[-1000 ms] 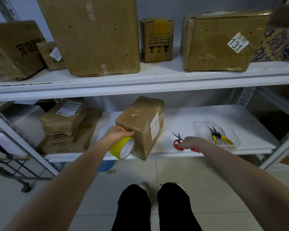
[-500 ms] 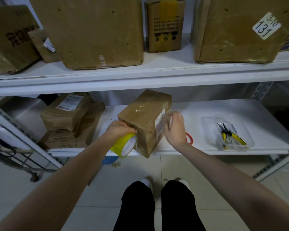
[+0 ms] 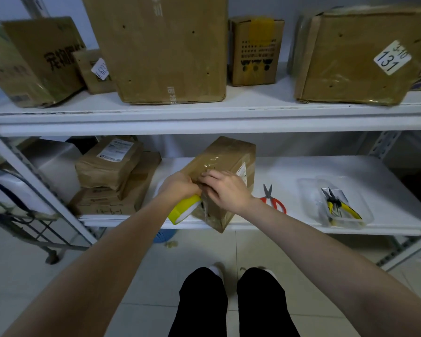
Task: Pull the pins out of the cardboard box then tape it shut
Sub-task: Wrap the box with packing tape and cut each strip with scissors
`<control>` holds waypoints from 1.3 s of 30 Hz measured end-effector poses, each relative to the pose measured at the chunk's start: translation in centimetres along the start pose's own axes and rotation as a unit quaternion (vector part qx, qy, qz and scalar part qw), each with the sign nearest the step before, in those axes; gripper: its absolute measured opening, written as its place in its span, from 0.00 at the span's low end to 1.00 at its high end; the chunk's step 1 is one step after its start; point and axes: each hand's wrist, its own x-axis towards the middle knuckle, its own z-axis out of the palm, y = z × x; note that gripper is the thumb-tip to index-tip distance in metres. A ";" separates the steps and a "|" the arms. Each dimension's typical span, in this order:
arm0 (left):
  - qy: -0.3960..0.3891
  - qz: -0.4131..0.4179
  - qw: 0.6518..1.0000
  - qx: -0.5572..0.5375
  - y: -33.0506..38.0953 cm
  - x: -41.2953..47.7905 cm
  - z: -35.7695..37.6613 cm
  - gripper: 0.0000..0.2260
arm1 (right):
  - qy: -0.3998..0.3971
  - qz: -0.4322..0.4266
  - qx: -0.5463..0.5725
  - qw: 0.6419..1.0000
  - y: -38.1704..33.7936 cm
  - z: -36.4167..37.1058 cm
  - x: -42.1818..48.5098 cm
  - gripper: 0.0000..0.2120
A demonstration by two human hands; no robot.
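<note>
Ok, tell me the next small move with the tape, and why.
Probably press down with the right hand to pin the tape: the left hand grips the roll against the box, and the right fingers rest on its top.

A parcel storeroom or packing room: white metal shelving (image 3: 204,120) carries taped cardboard parcels (image 3: 170,57), one with a shipping label (image 3: 116,150), another with a numbered sticker (image 3: 392,57) (it reads 131); a yellow tape roll (image 3: 180,211), red scissors (image 3: 267,190) and pliers (image 3: 338,207) in a clear tray (image 3: 311,203) are at the lower shelf
</note>
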 end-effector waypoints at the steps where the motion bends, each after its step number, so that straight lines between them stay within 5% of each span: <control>1: 0.008 -0.001 1.000 0.006 0.1 0.0 0.0 0.09 | -0.008 0.003 0.003 1.000 0.0 -0.2 0.1 0.20; 8: 0.061 -0.010 0.998 0.000 -0.6 -0.6 1.0 0.07 | -0.071 0.020 0.008 0.997 -1.0 -1.0 0.7 0.17; 19: 0.000 -0.049 0.987 -0.151 -1.7 0.1 2.0 0.08 | -0.084 0.001 0.008 0.996 -0.7 -0.9 0.9 0.13; 22: -0.062 -0.044 0.955 -0.288 -2.1 -0.2 2.2 0.06 | -0.066 0.016 0.024 0.997 0.1 -0.7 0.2 0.19; 29: -0.151 -0.031 0.845 -0.512 -3.3 -1.3 4.7 0.05 | 0.005 0.026 0.000 1.000 1.9 -0.3 -1.3 0.12; 39: -0.067 -0.049 0.931 -0.356 -2.6 -1.5 7.1 0.20 | -0.078 0.096 0.091 0.988 1.7 -1.0 -0.4 0.16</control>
